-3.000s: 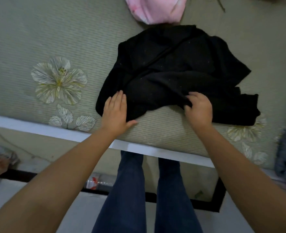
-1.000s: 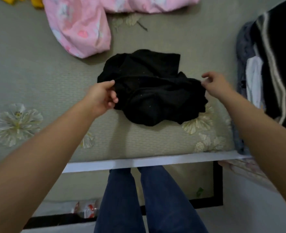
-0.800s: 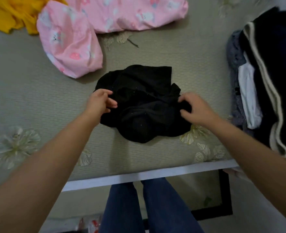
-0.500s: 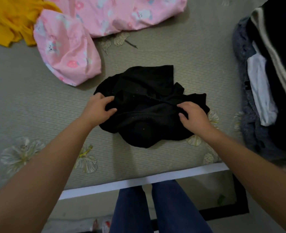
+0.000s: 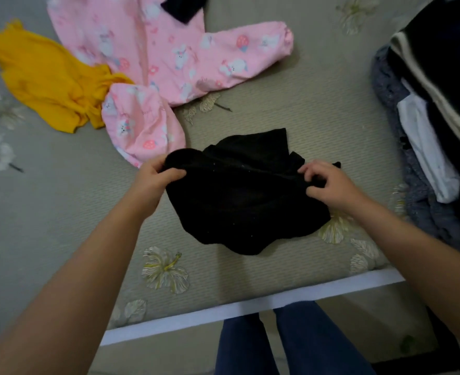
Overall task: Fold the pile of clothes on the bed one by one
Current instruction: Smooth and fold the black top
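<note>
A black garment (image 5: 245, 196) lies bunched on the grey-green bed (image 5: 318, 109), near its front edge. My left hand (image 5: 156, 180) grips the garment's left edge, thumb over the cloth. My right hand (image 5: 329, 182) pinches its right edge with curled fingers. The upper part of the cloth is raised between my hands; the lower part sags onto the bed. A pink printed garment (image 5: 185, 60) and a yellow garment (image 5: 50, 82) lie spread at the back left.
A stack of dark, grey and white clothes (image 5: 434, 125) fills the right side of the bed. The bed's white front edge (image 5: 250, 312) runs below the garment, with my legs in blue jeans (image 5: 291, 345) standing against it. A dark cloth (image 5: 183, 6) lies at the top.
Both hands have taken hold of the black garment's side edges and lifted its top part a little. The view has tilted up, showing more of the pink and yellow clothes.
</note>
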Tool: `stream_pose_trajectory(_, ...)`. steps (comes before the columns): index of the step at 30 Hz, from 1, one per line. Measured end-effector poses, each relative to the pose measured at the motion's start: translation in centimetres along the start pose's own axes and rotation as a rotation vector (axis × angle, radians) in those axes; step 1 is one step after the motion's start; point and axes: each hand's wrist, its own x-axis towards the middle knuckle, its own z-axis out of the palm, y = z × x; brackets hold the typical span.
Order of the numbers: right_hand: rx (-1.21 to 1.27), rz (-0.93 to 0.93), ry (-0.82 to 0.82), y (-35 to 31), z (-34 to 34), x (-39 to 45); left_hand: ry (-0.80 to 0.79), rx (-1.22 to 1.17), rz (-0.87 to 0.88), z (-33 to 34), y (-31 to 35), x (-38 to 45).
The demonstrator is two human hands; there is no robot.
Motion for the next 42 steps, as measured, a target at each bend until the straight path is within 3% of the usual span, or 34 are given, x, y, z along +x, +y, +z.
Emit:
stream_pose_trajectory(2, 0.125, -0.023, 0.033, -2.4, -2.4, -0.2, -0.013, 0.033, 0.021, -1.0, 2.6, -0.5)
stream_pose_trajectory(5, 0.232, -0.030, 0.132, -6.3, -6.8, -0.4, 0.088, 0.040, 0.112, -2.5, 7.8, -0.8)
stream_pose_trajectory(12, 0.050, -0.145, 0.209, -17.8, -17.8, -1.2, 0.156, 0.260, 0.478, -1.9, 23.1, -2.9)
stream_pose_trajectory(18, -0.177, -0.082, 0.237, -26.6, -26.0, -4.7, 0.496, 0.471, 0.866, -1.2, 34.3, -7.5)
stream_pose_trajectory(22, -0.242, -0.157, 0.378, -32.1, -30.1, -8.8, 0.611, 0.774, 1.076, -1.8, 40.0, -11.2)
stream_pose_trajectory(28, 0.001, -0.370, 0.451, -38.5, -32.9, -14.3, 0.748, 1.000, 1.166, -4.4, 44.8, -16.6)
stream_pose_trajectory(33, 0.057, -0.503, 0.382, -41.9, -32.7, -17.5, 0.823, 0.850, 1.186, -6.4, 46.9, -19.7)
stream_pose_trajectory(36, 0.170, -0.602, 0.286, -43.5, -32.4, -18.6, 0.786, 0.655, 1.218, -7.1, 47.1, -20.9)
stream_pose_trajectory(39, 0.418, -0.575, 0.369, -44.6, -31.8, -18.8, 0.723, 0.472, 1.186, -8.1, 47.0, -21.9)
stream_pose_trajectory(42, 0.344, -0.615, 0.467, -45.2, -30.6, -18.7, 0.676, 0.327, 1.128, -8.9, 46.5, -22.4)
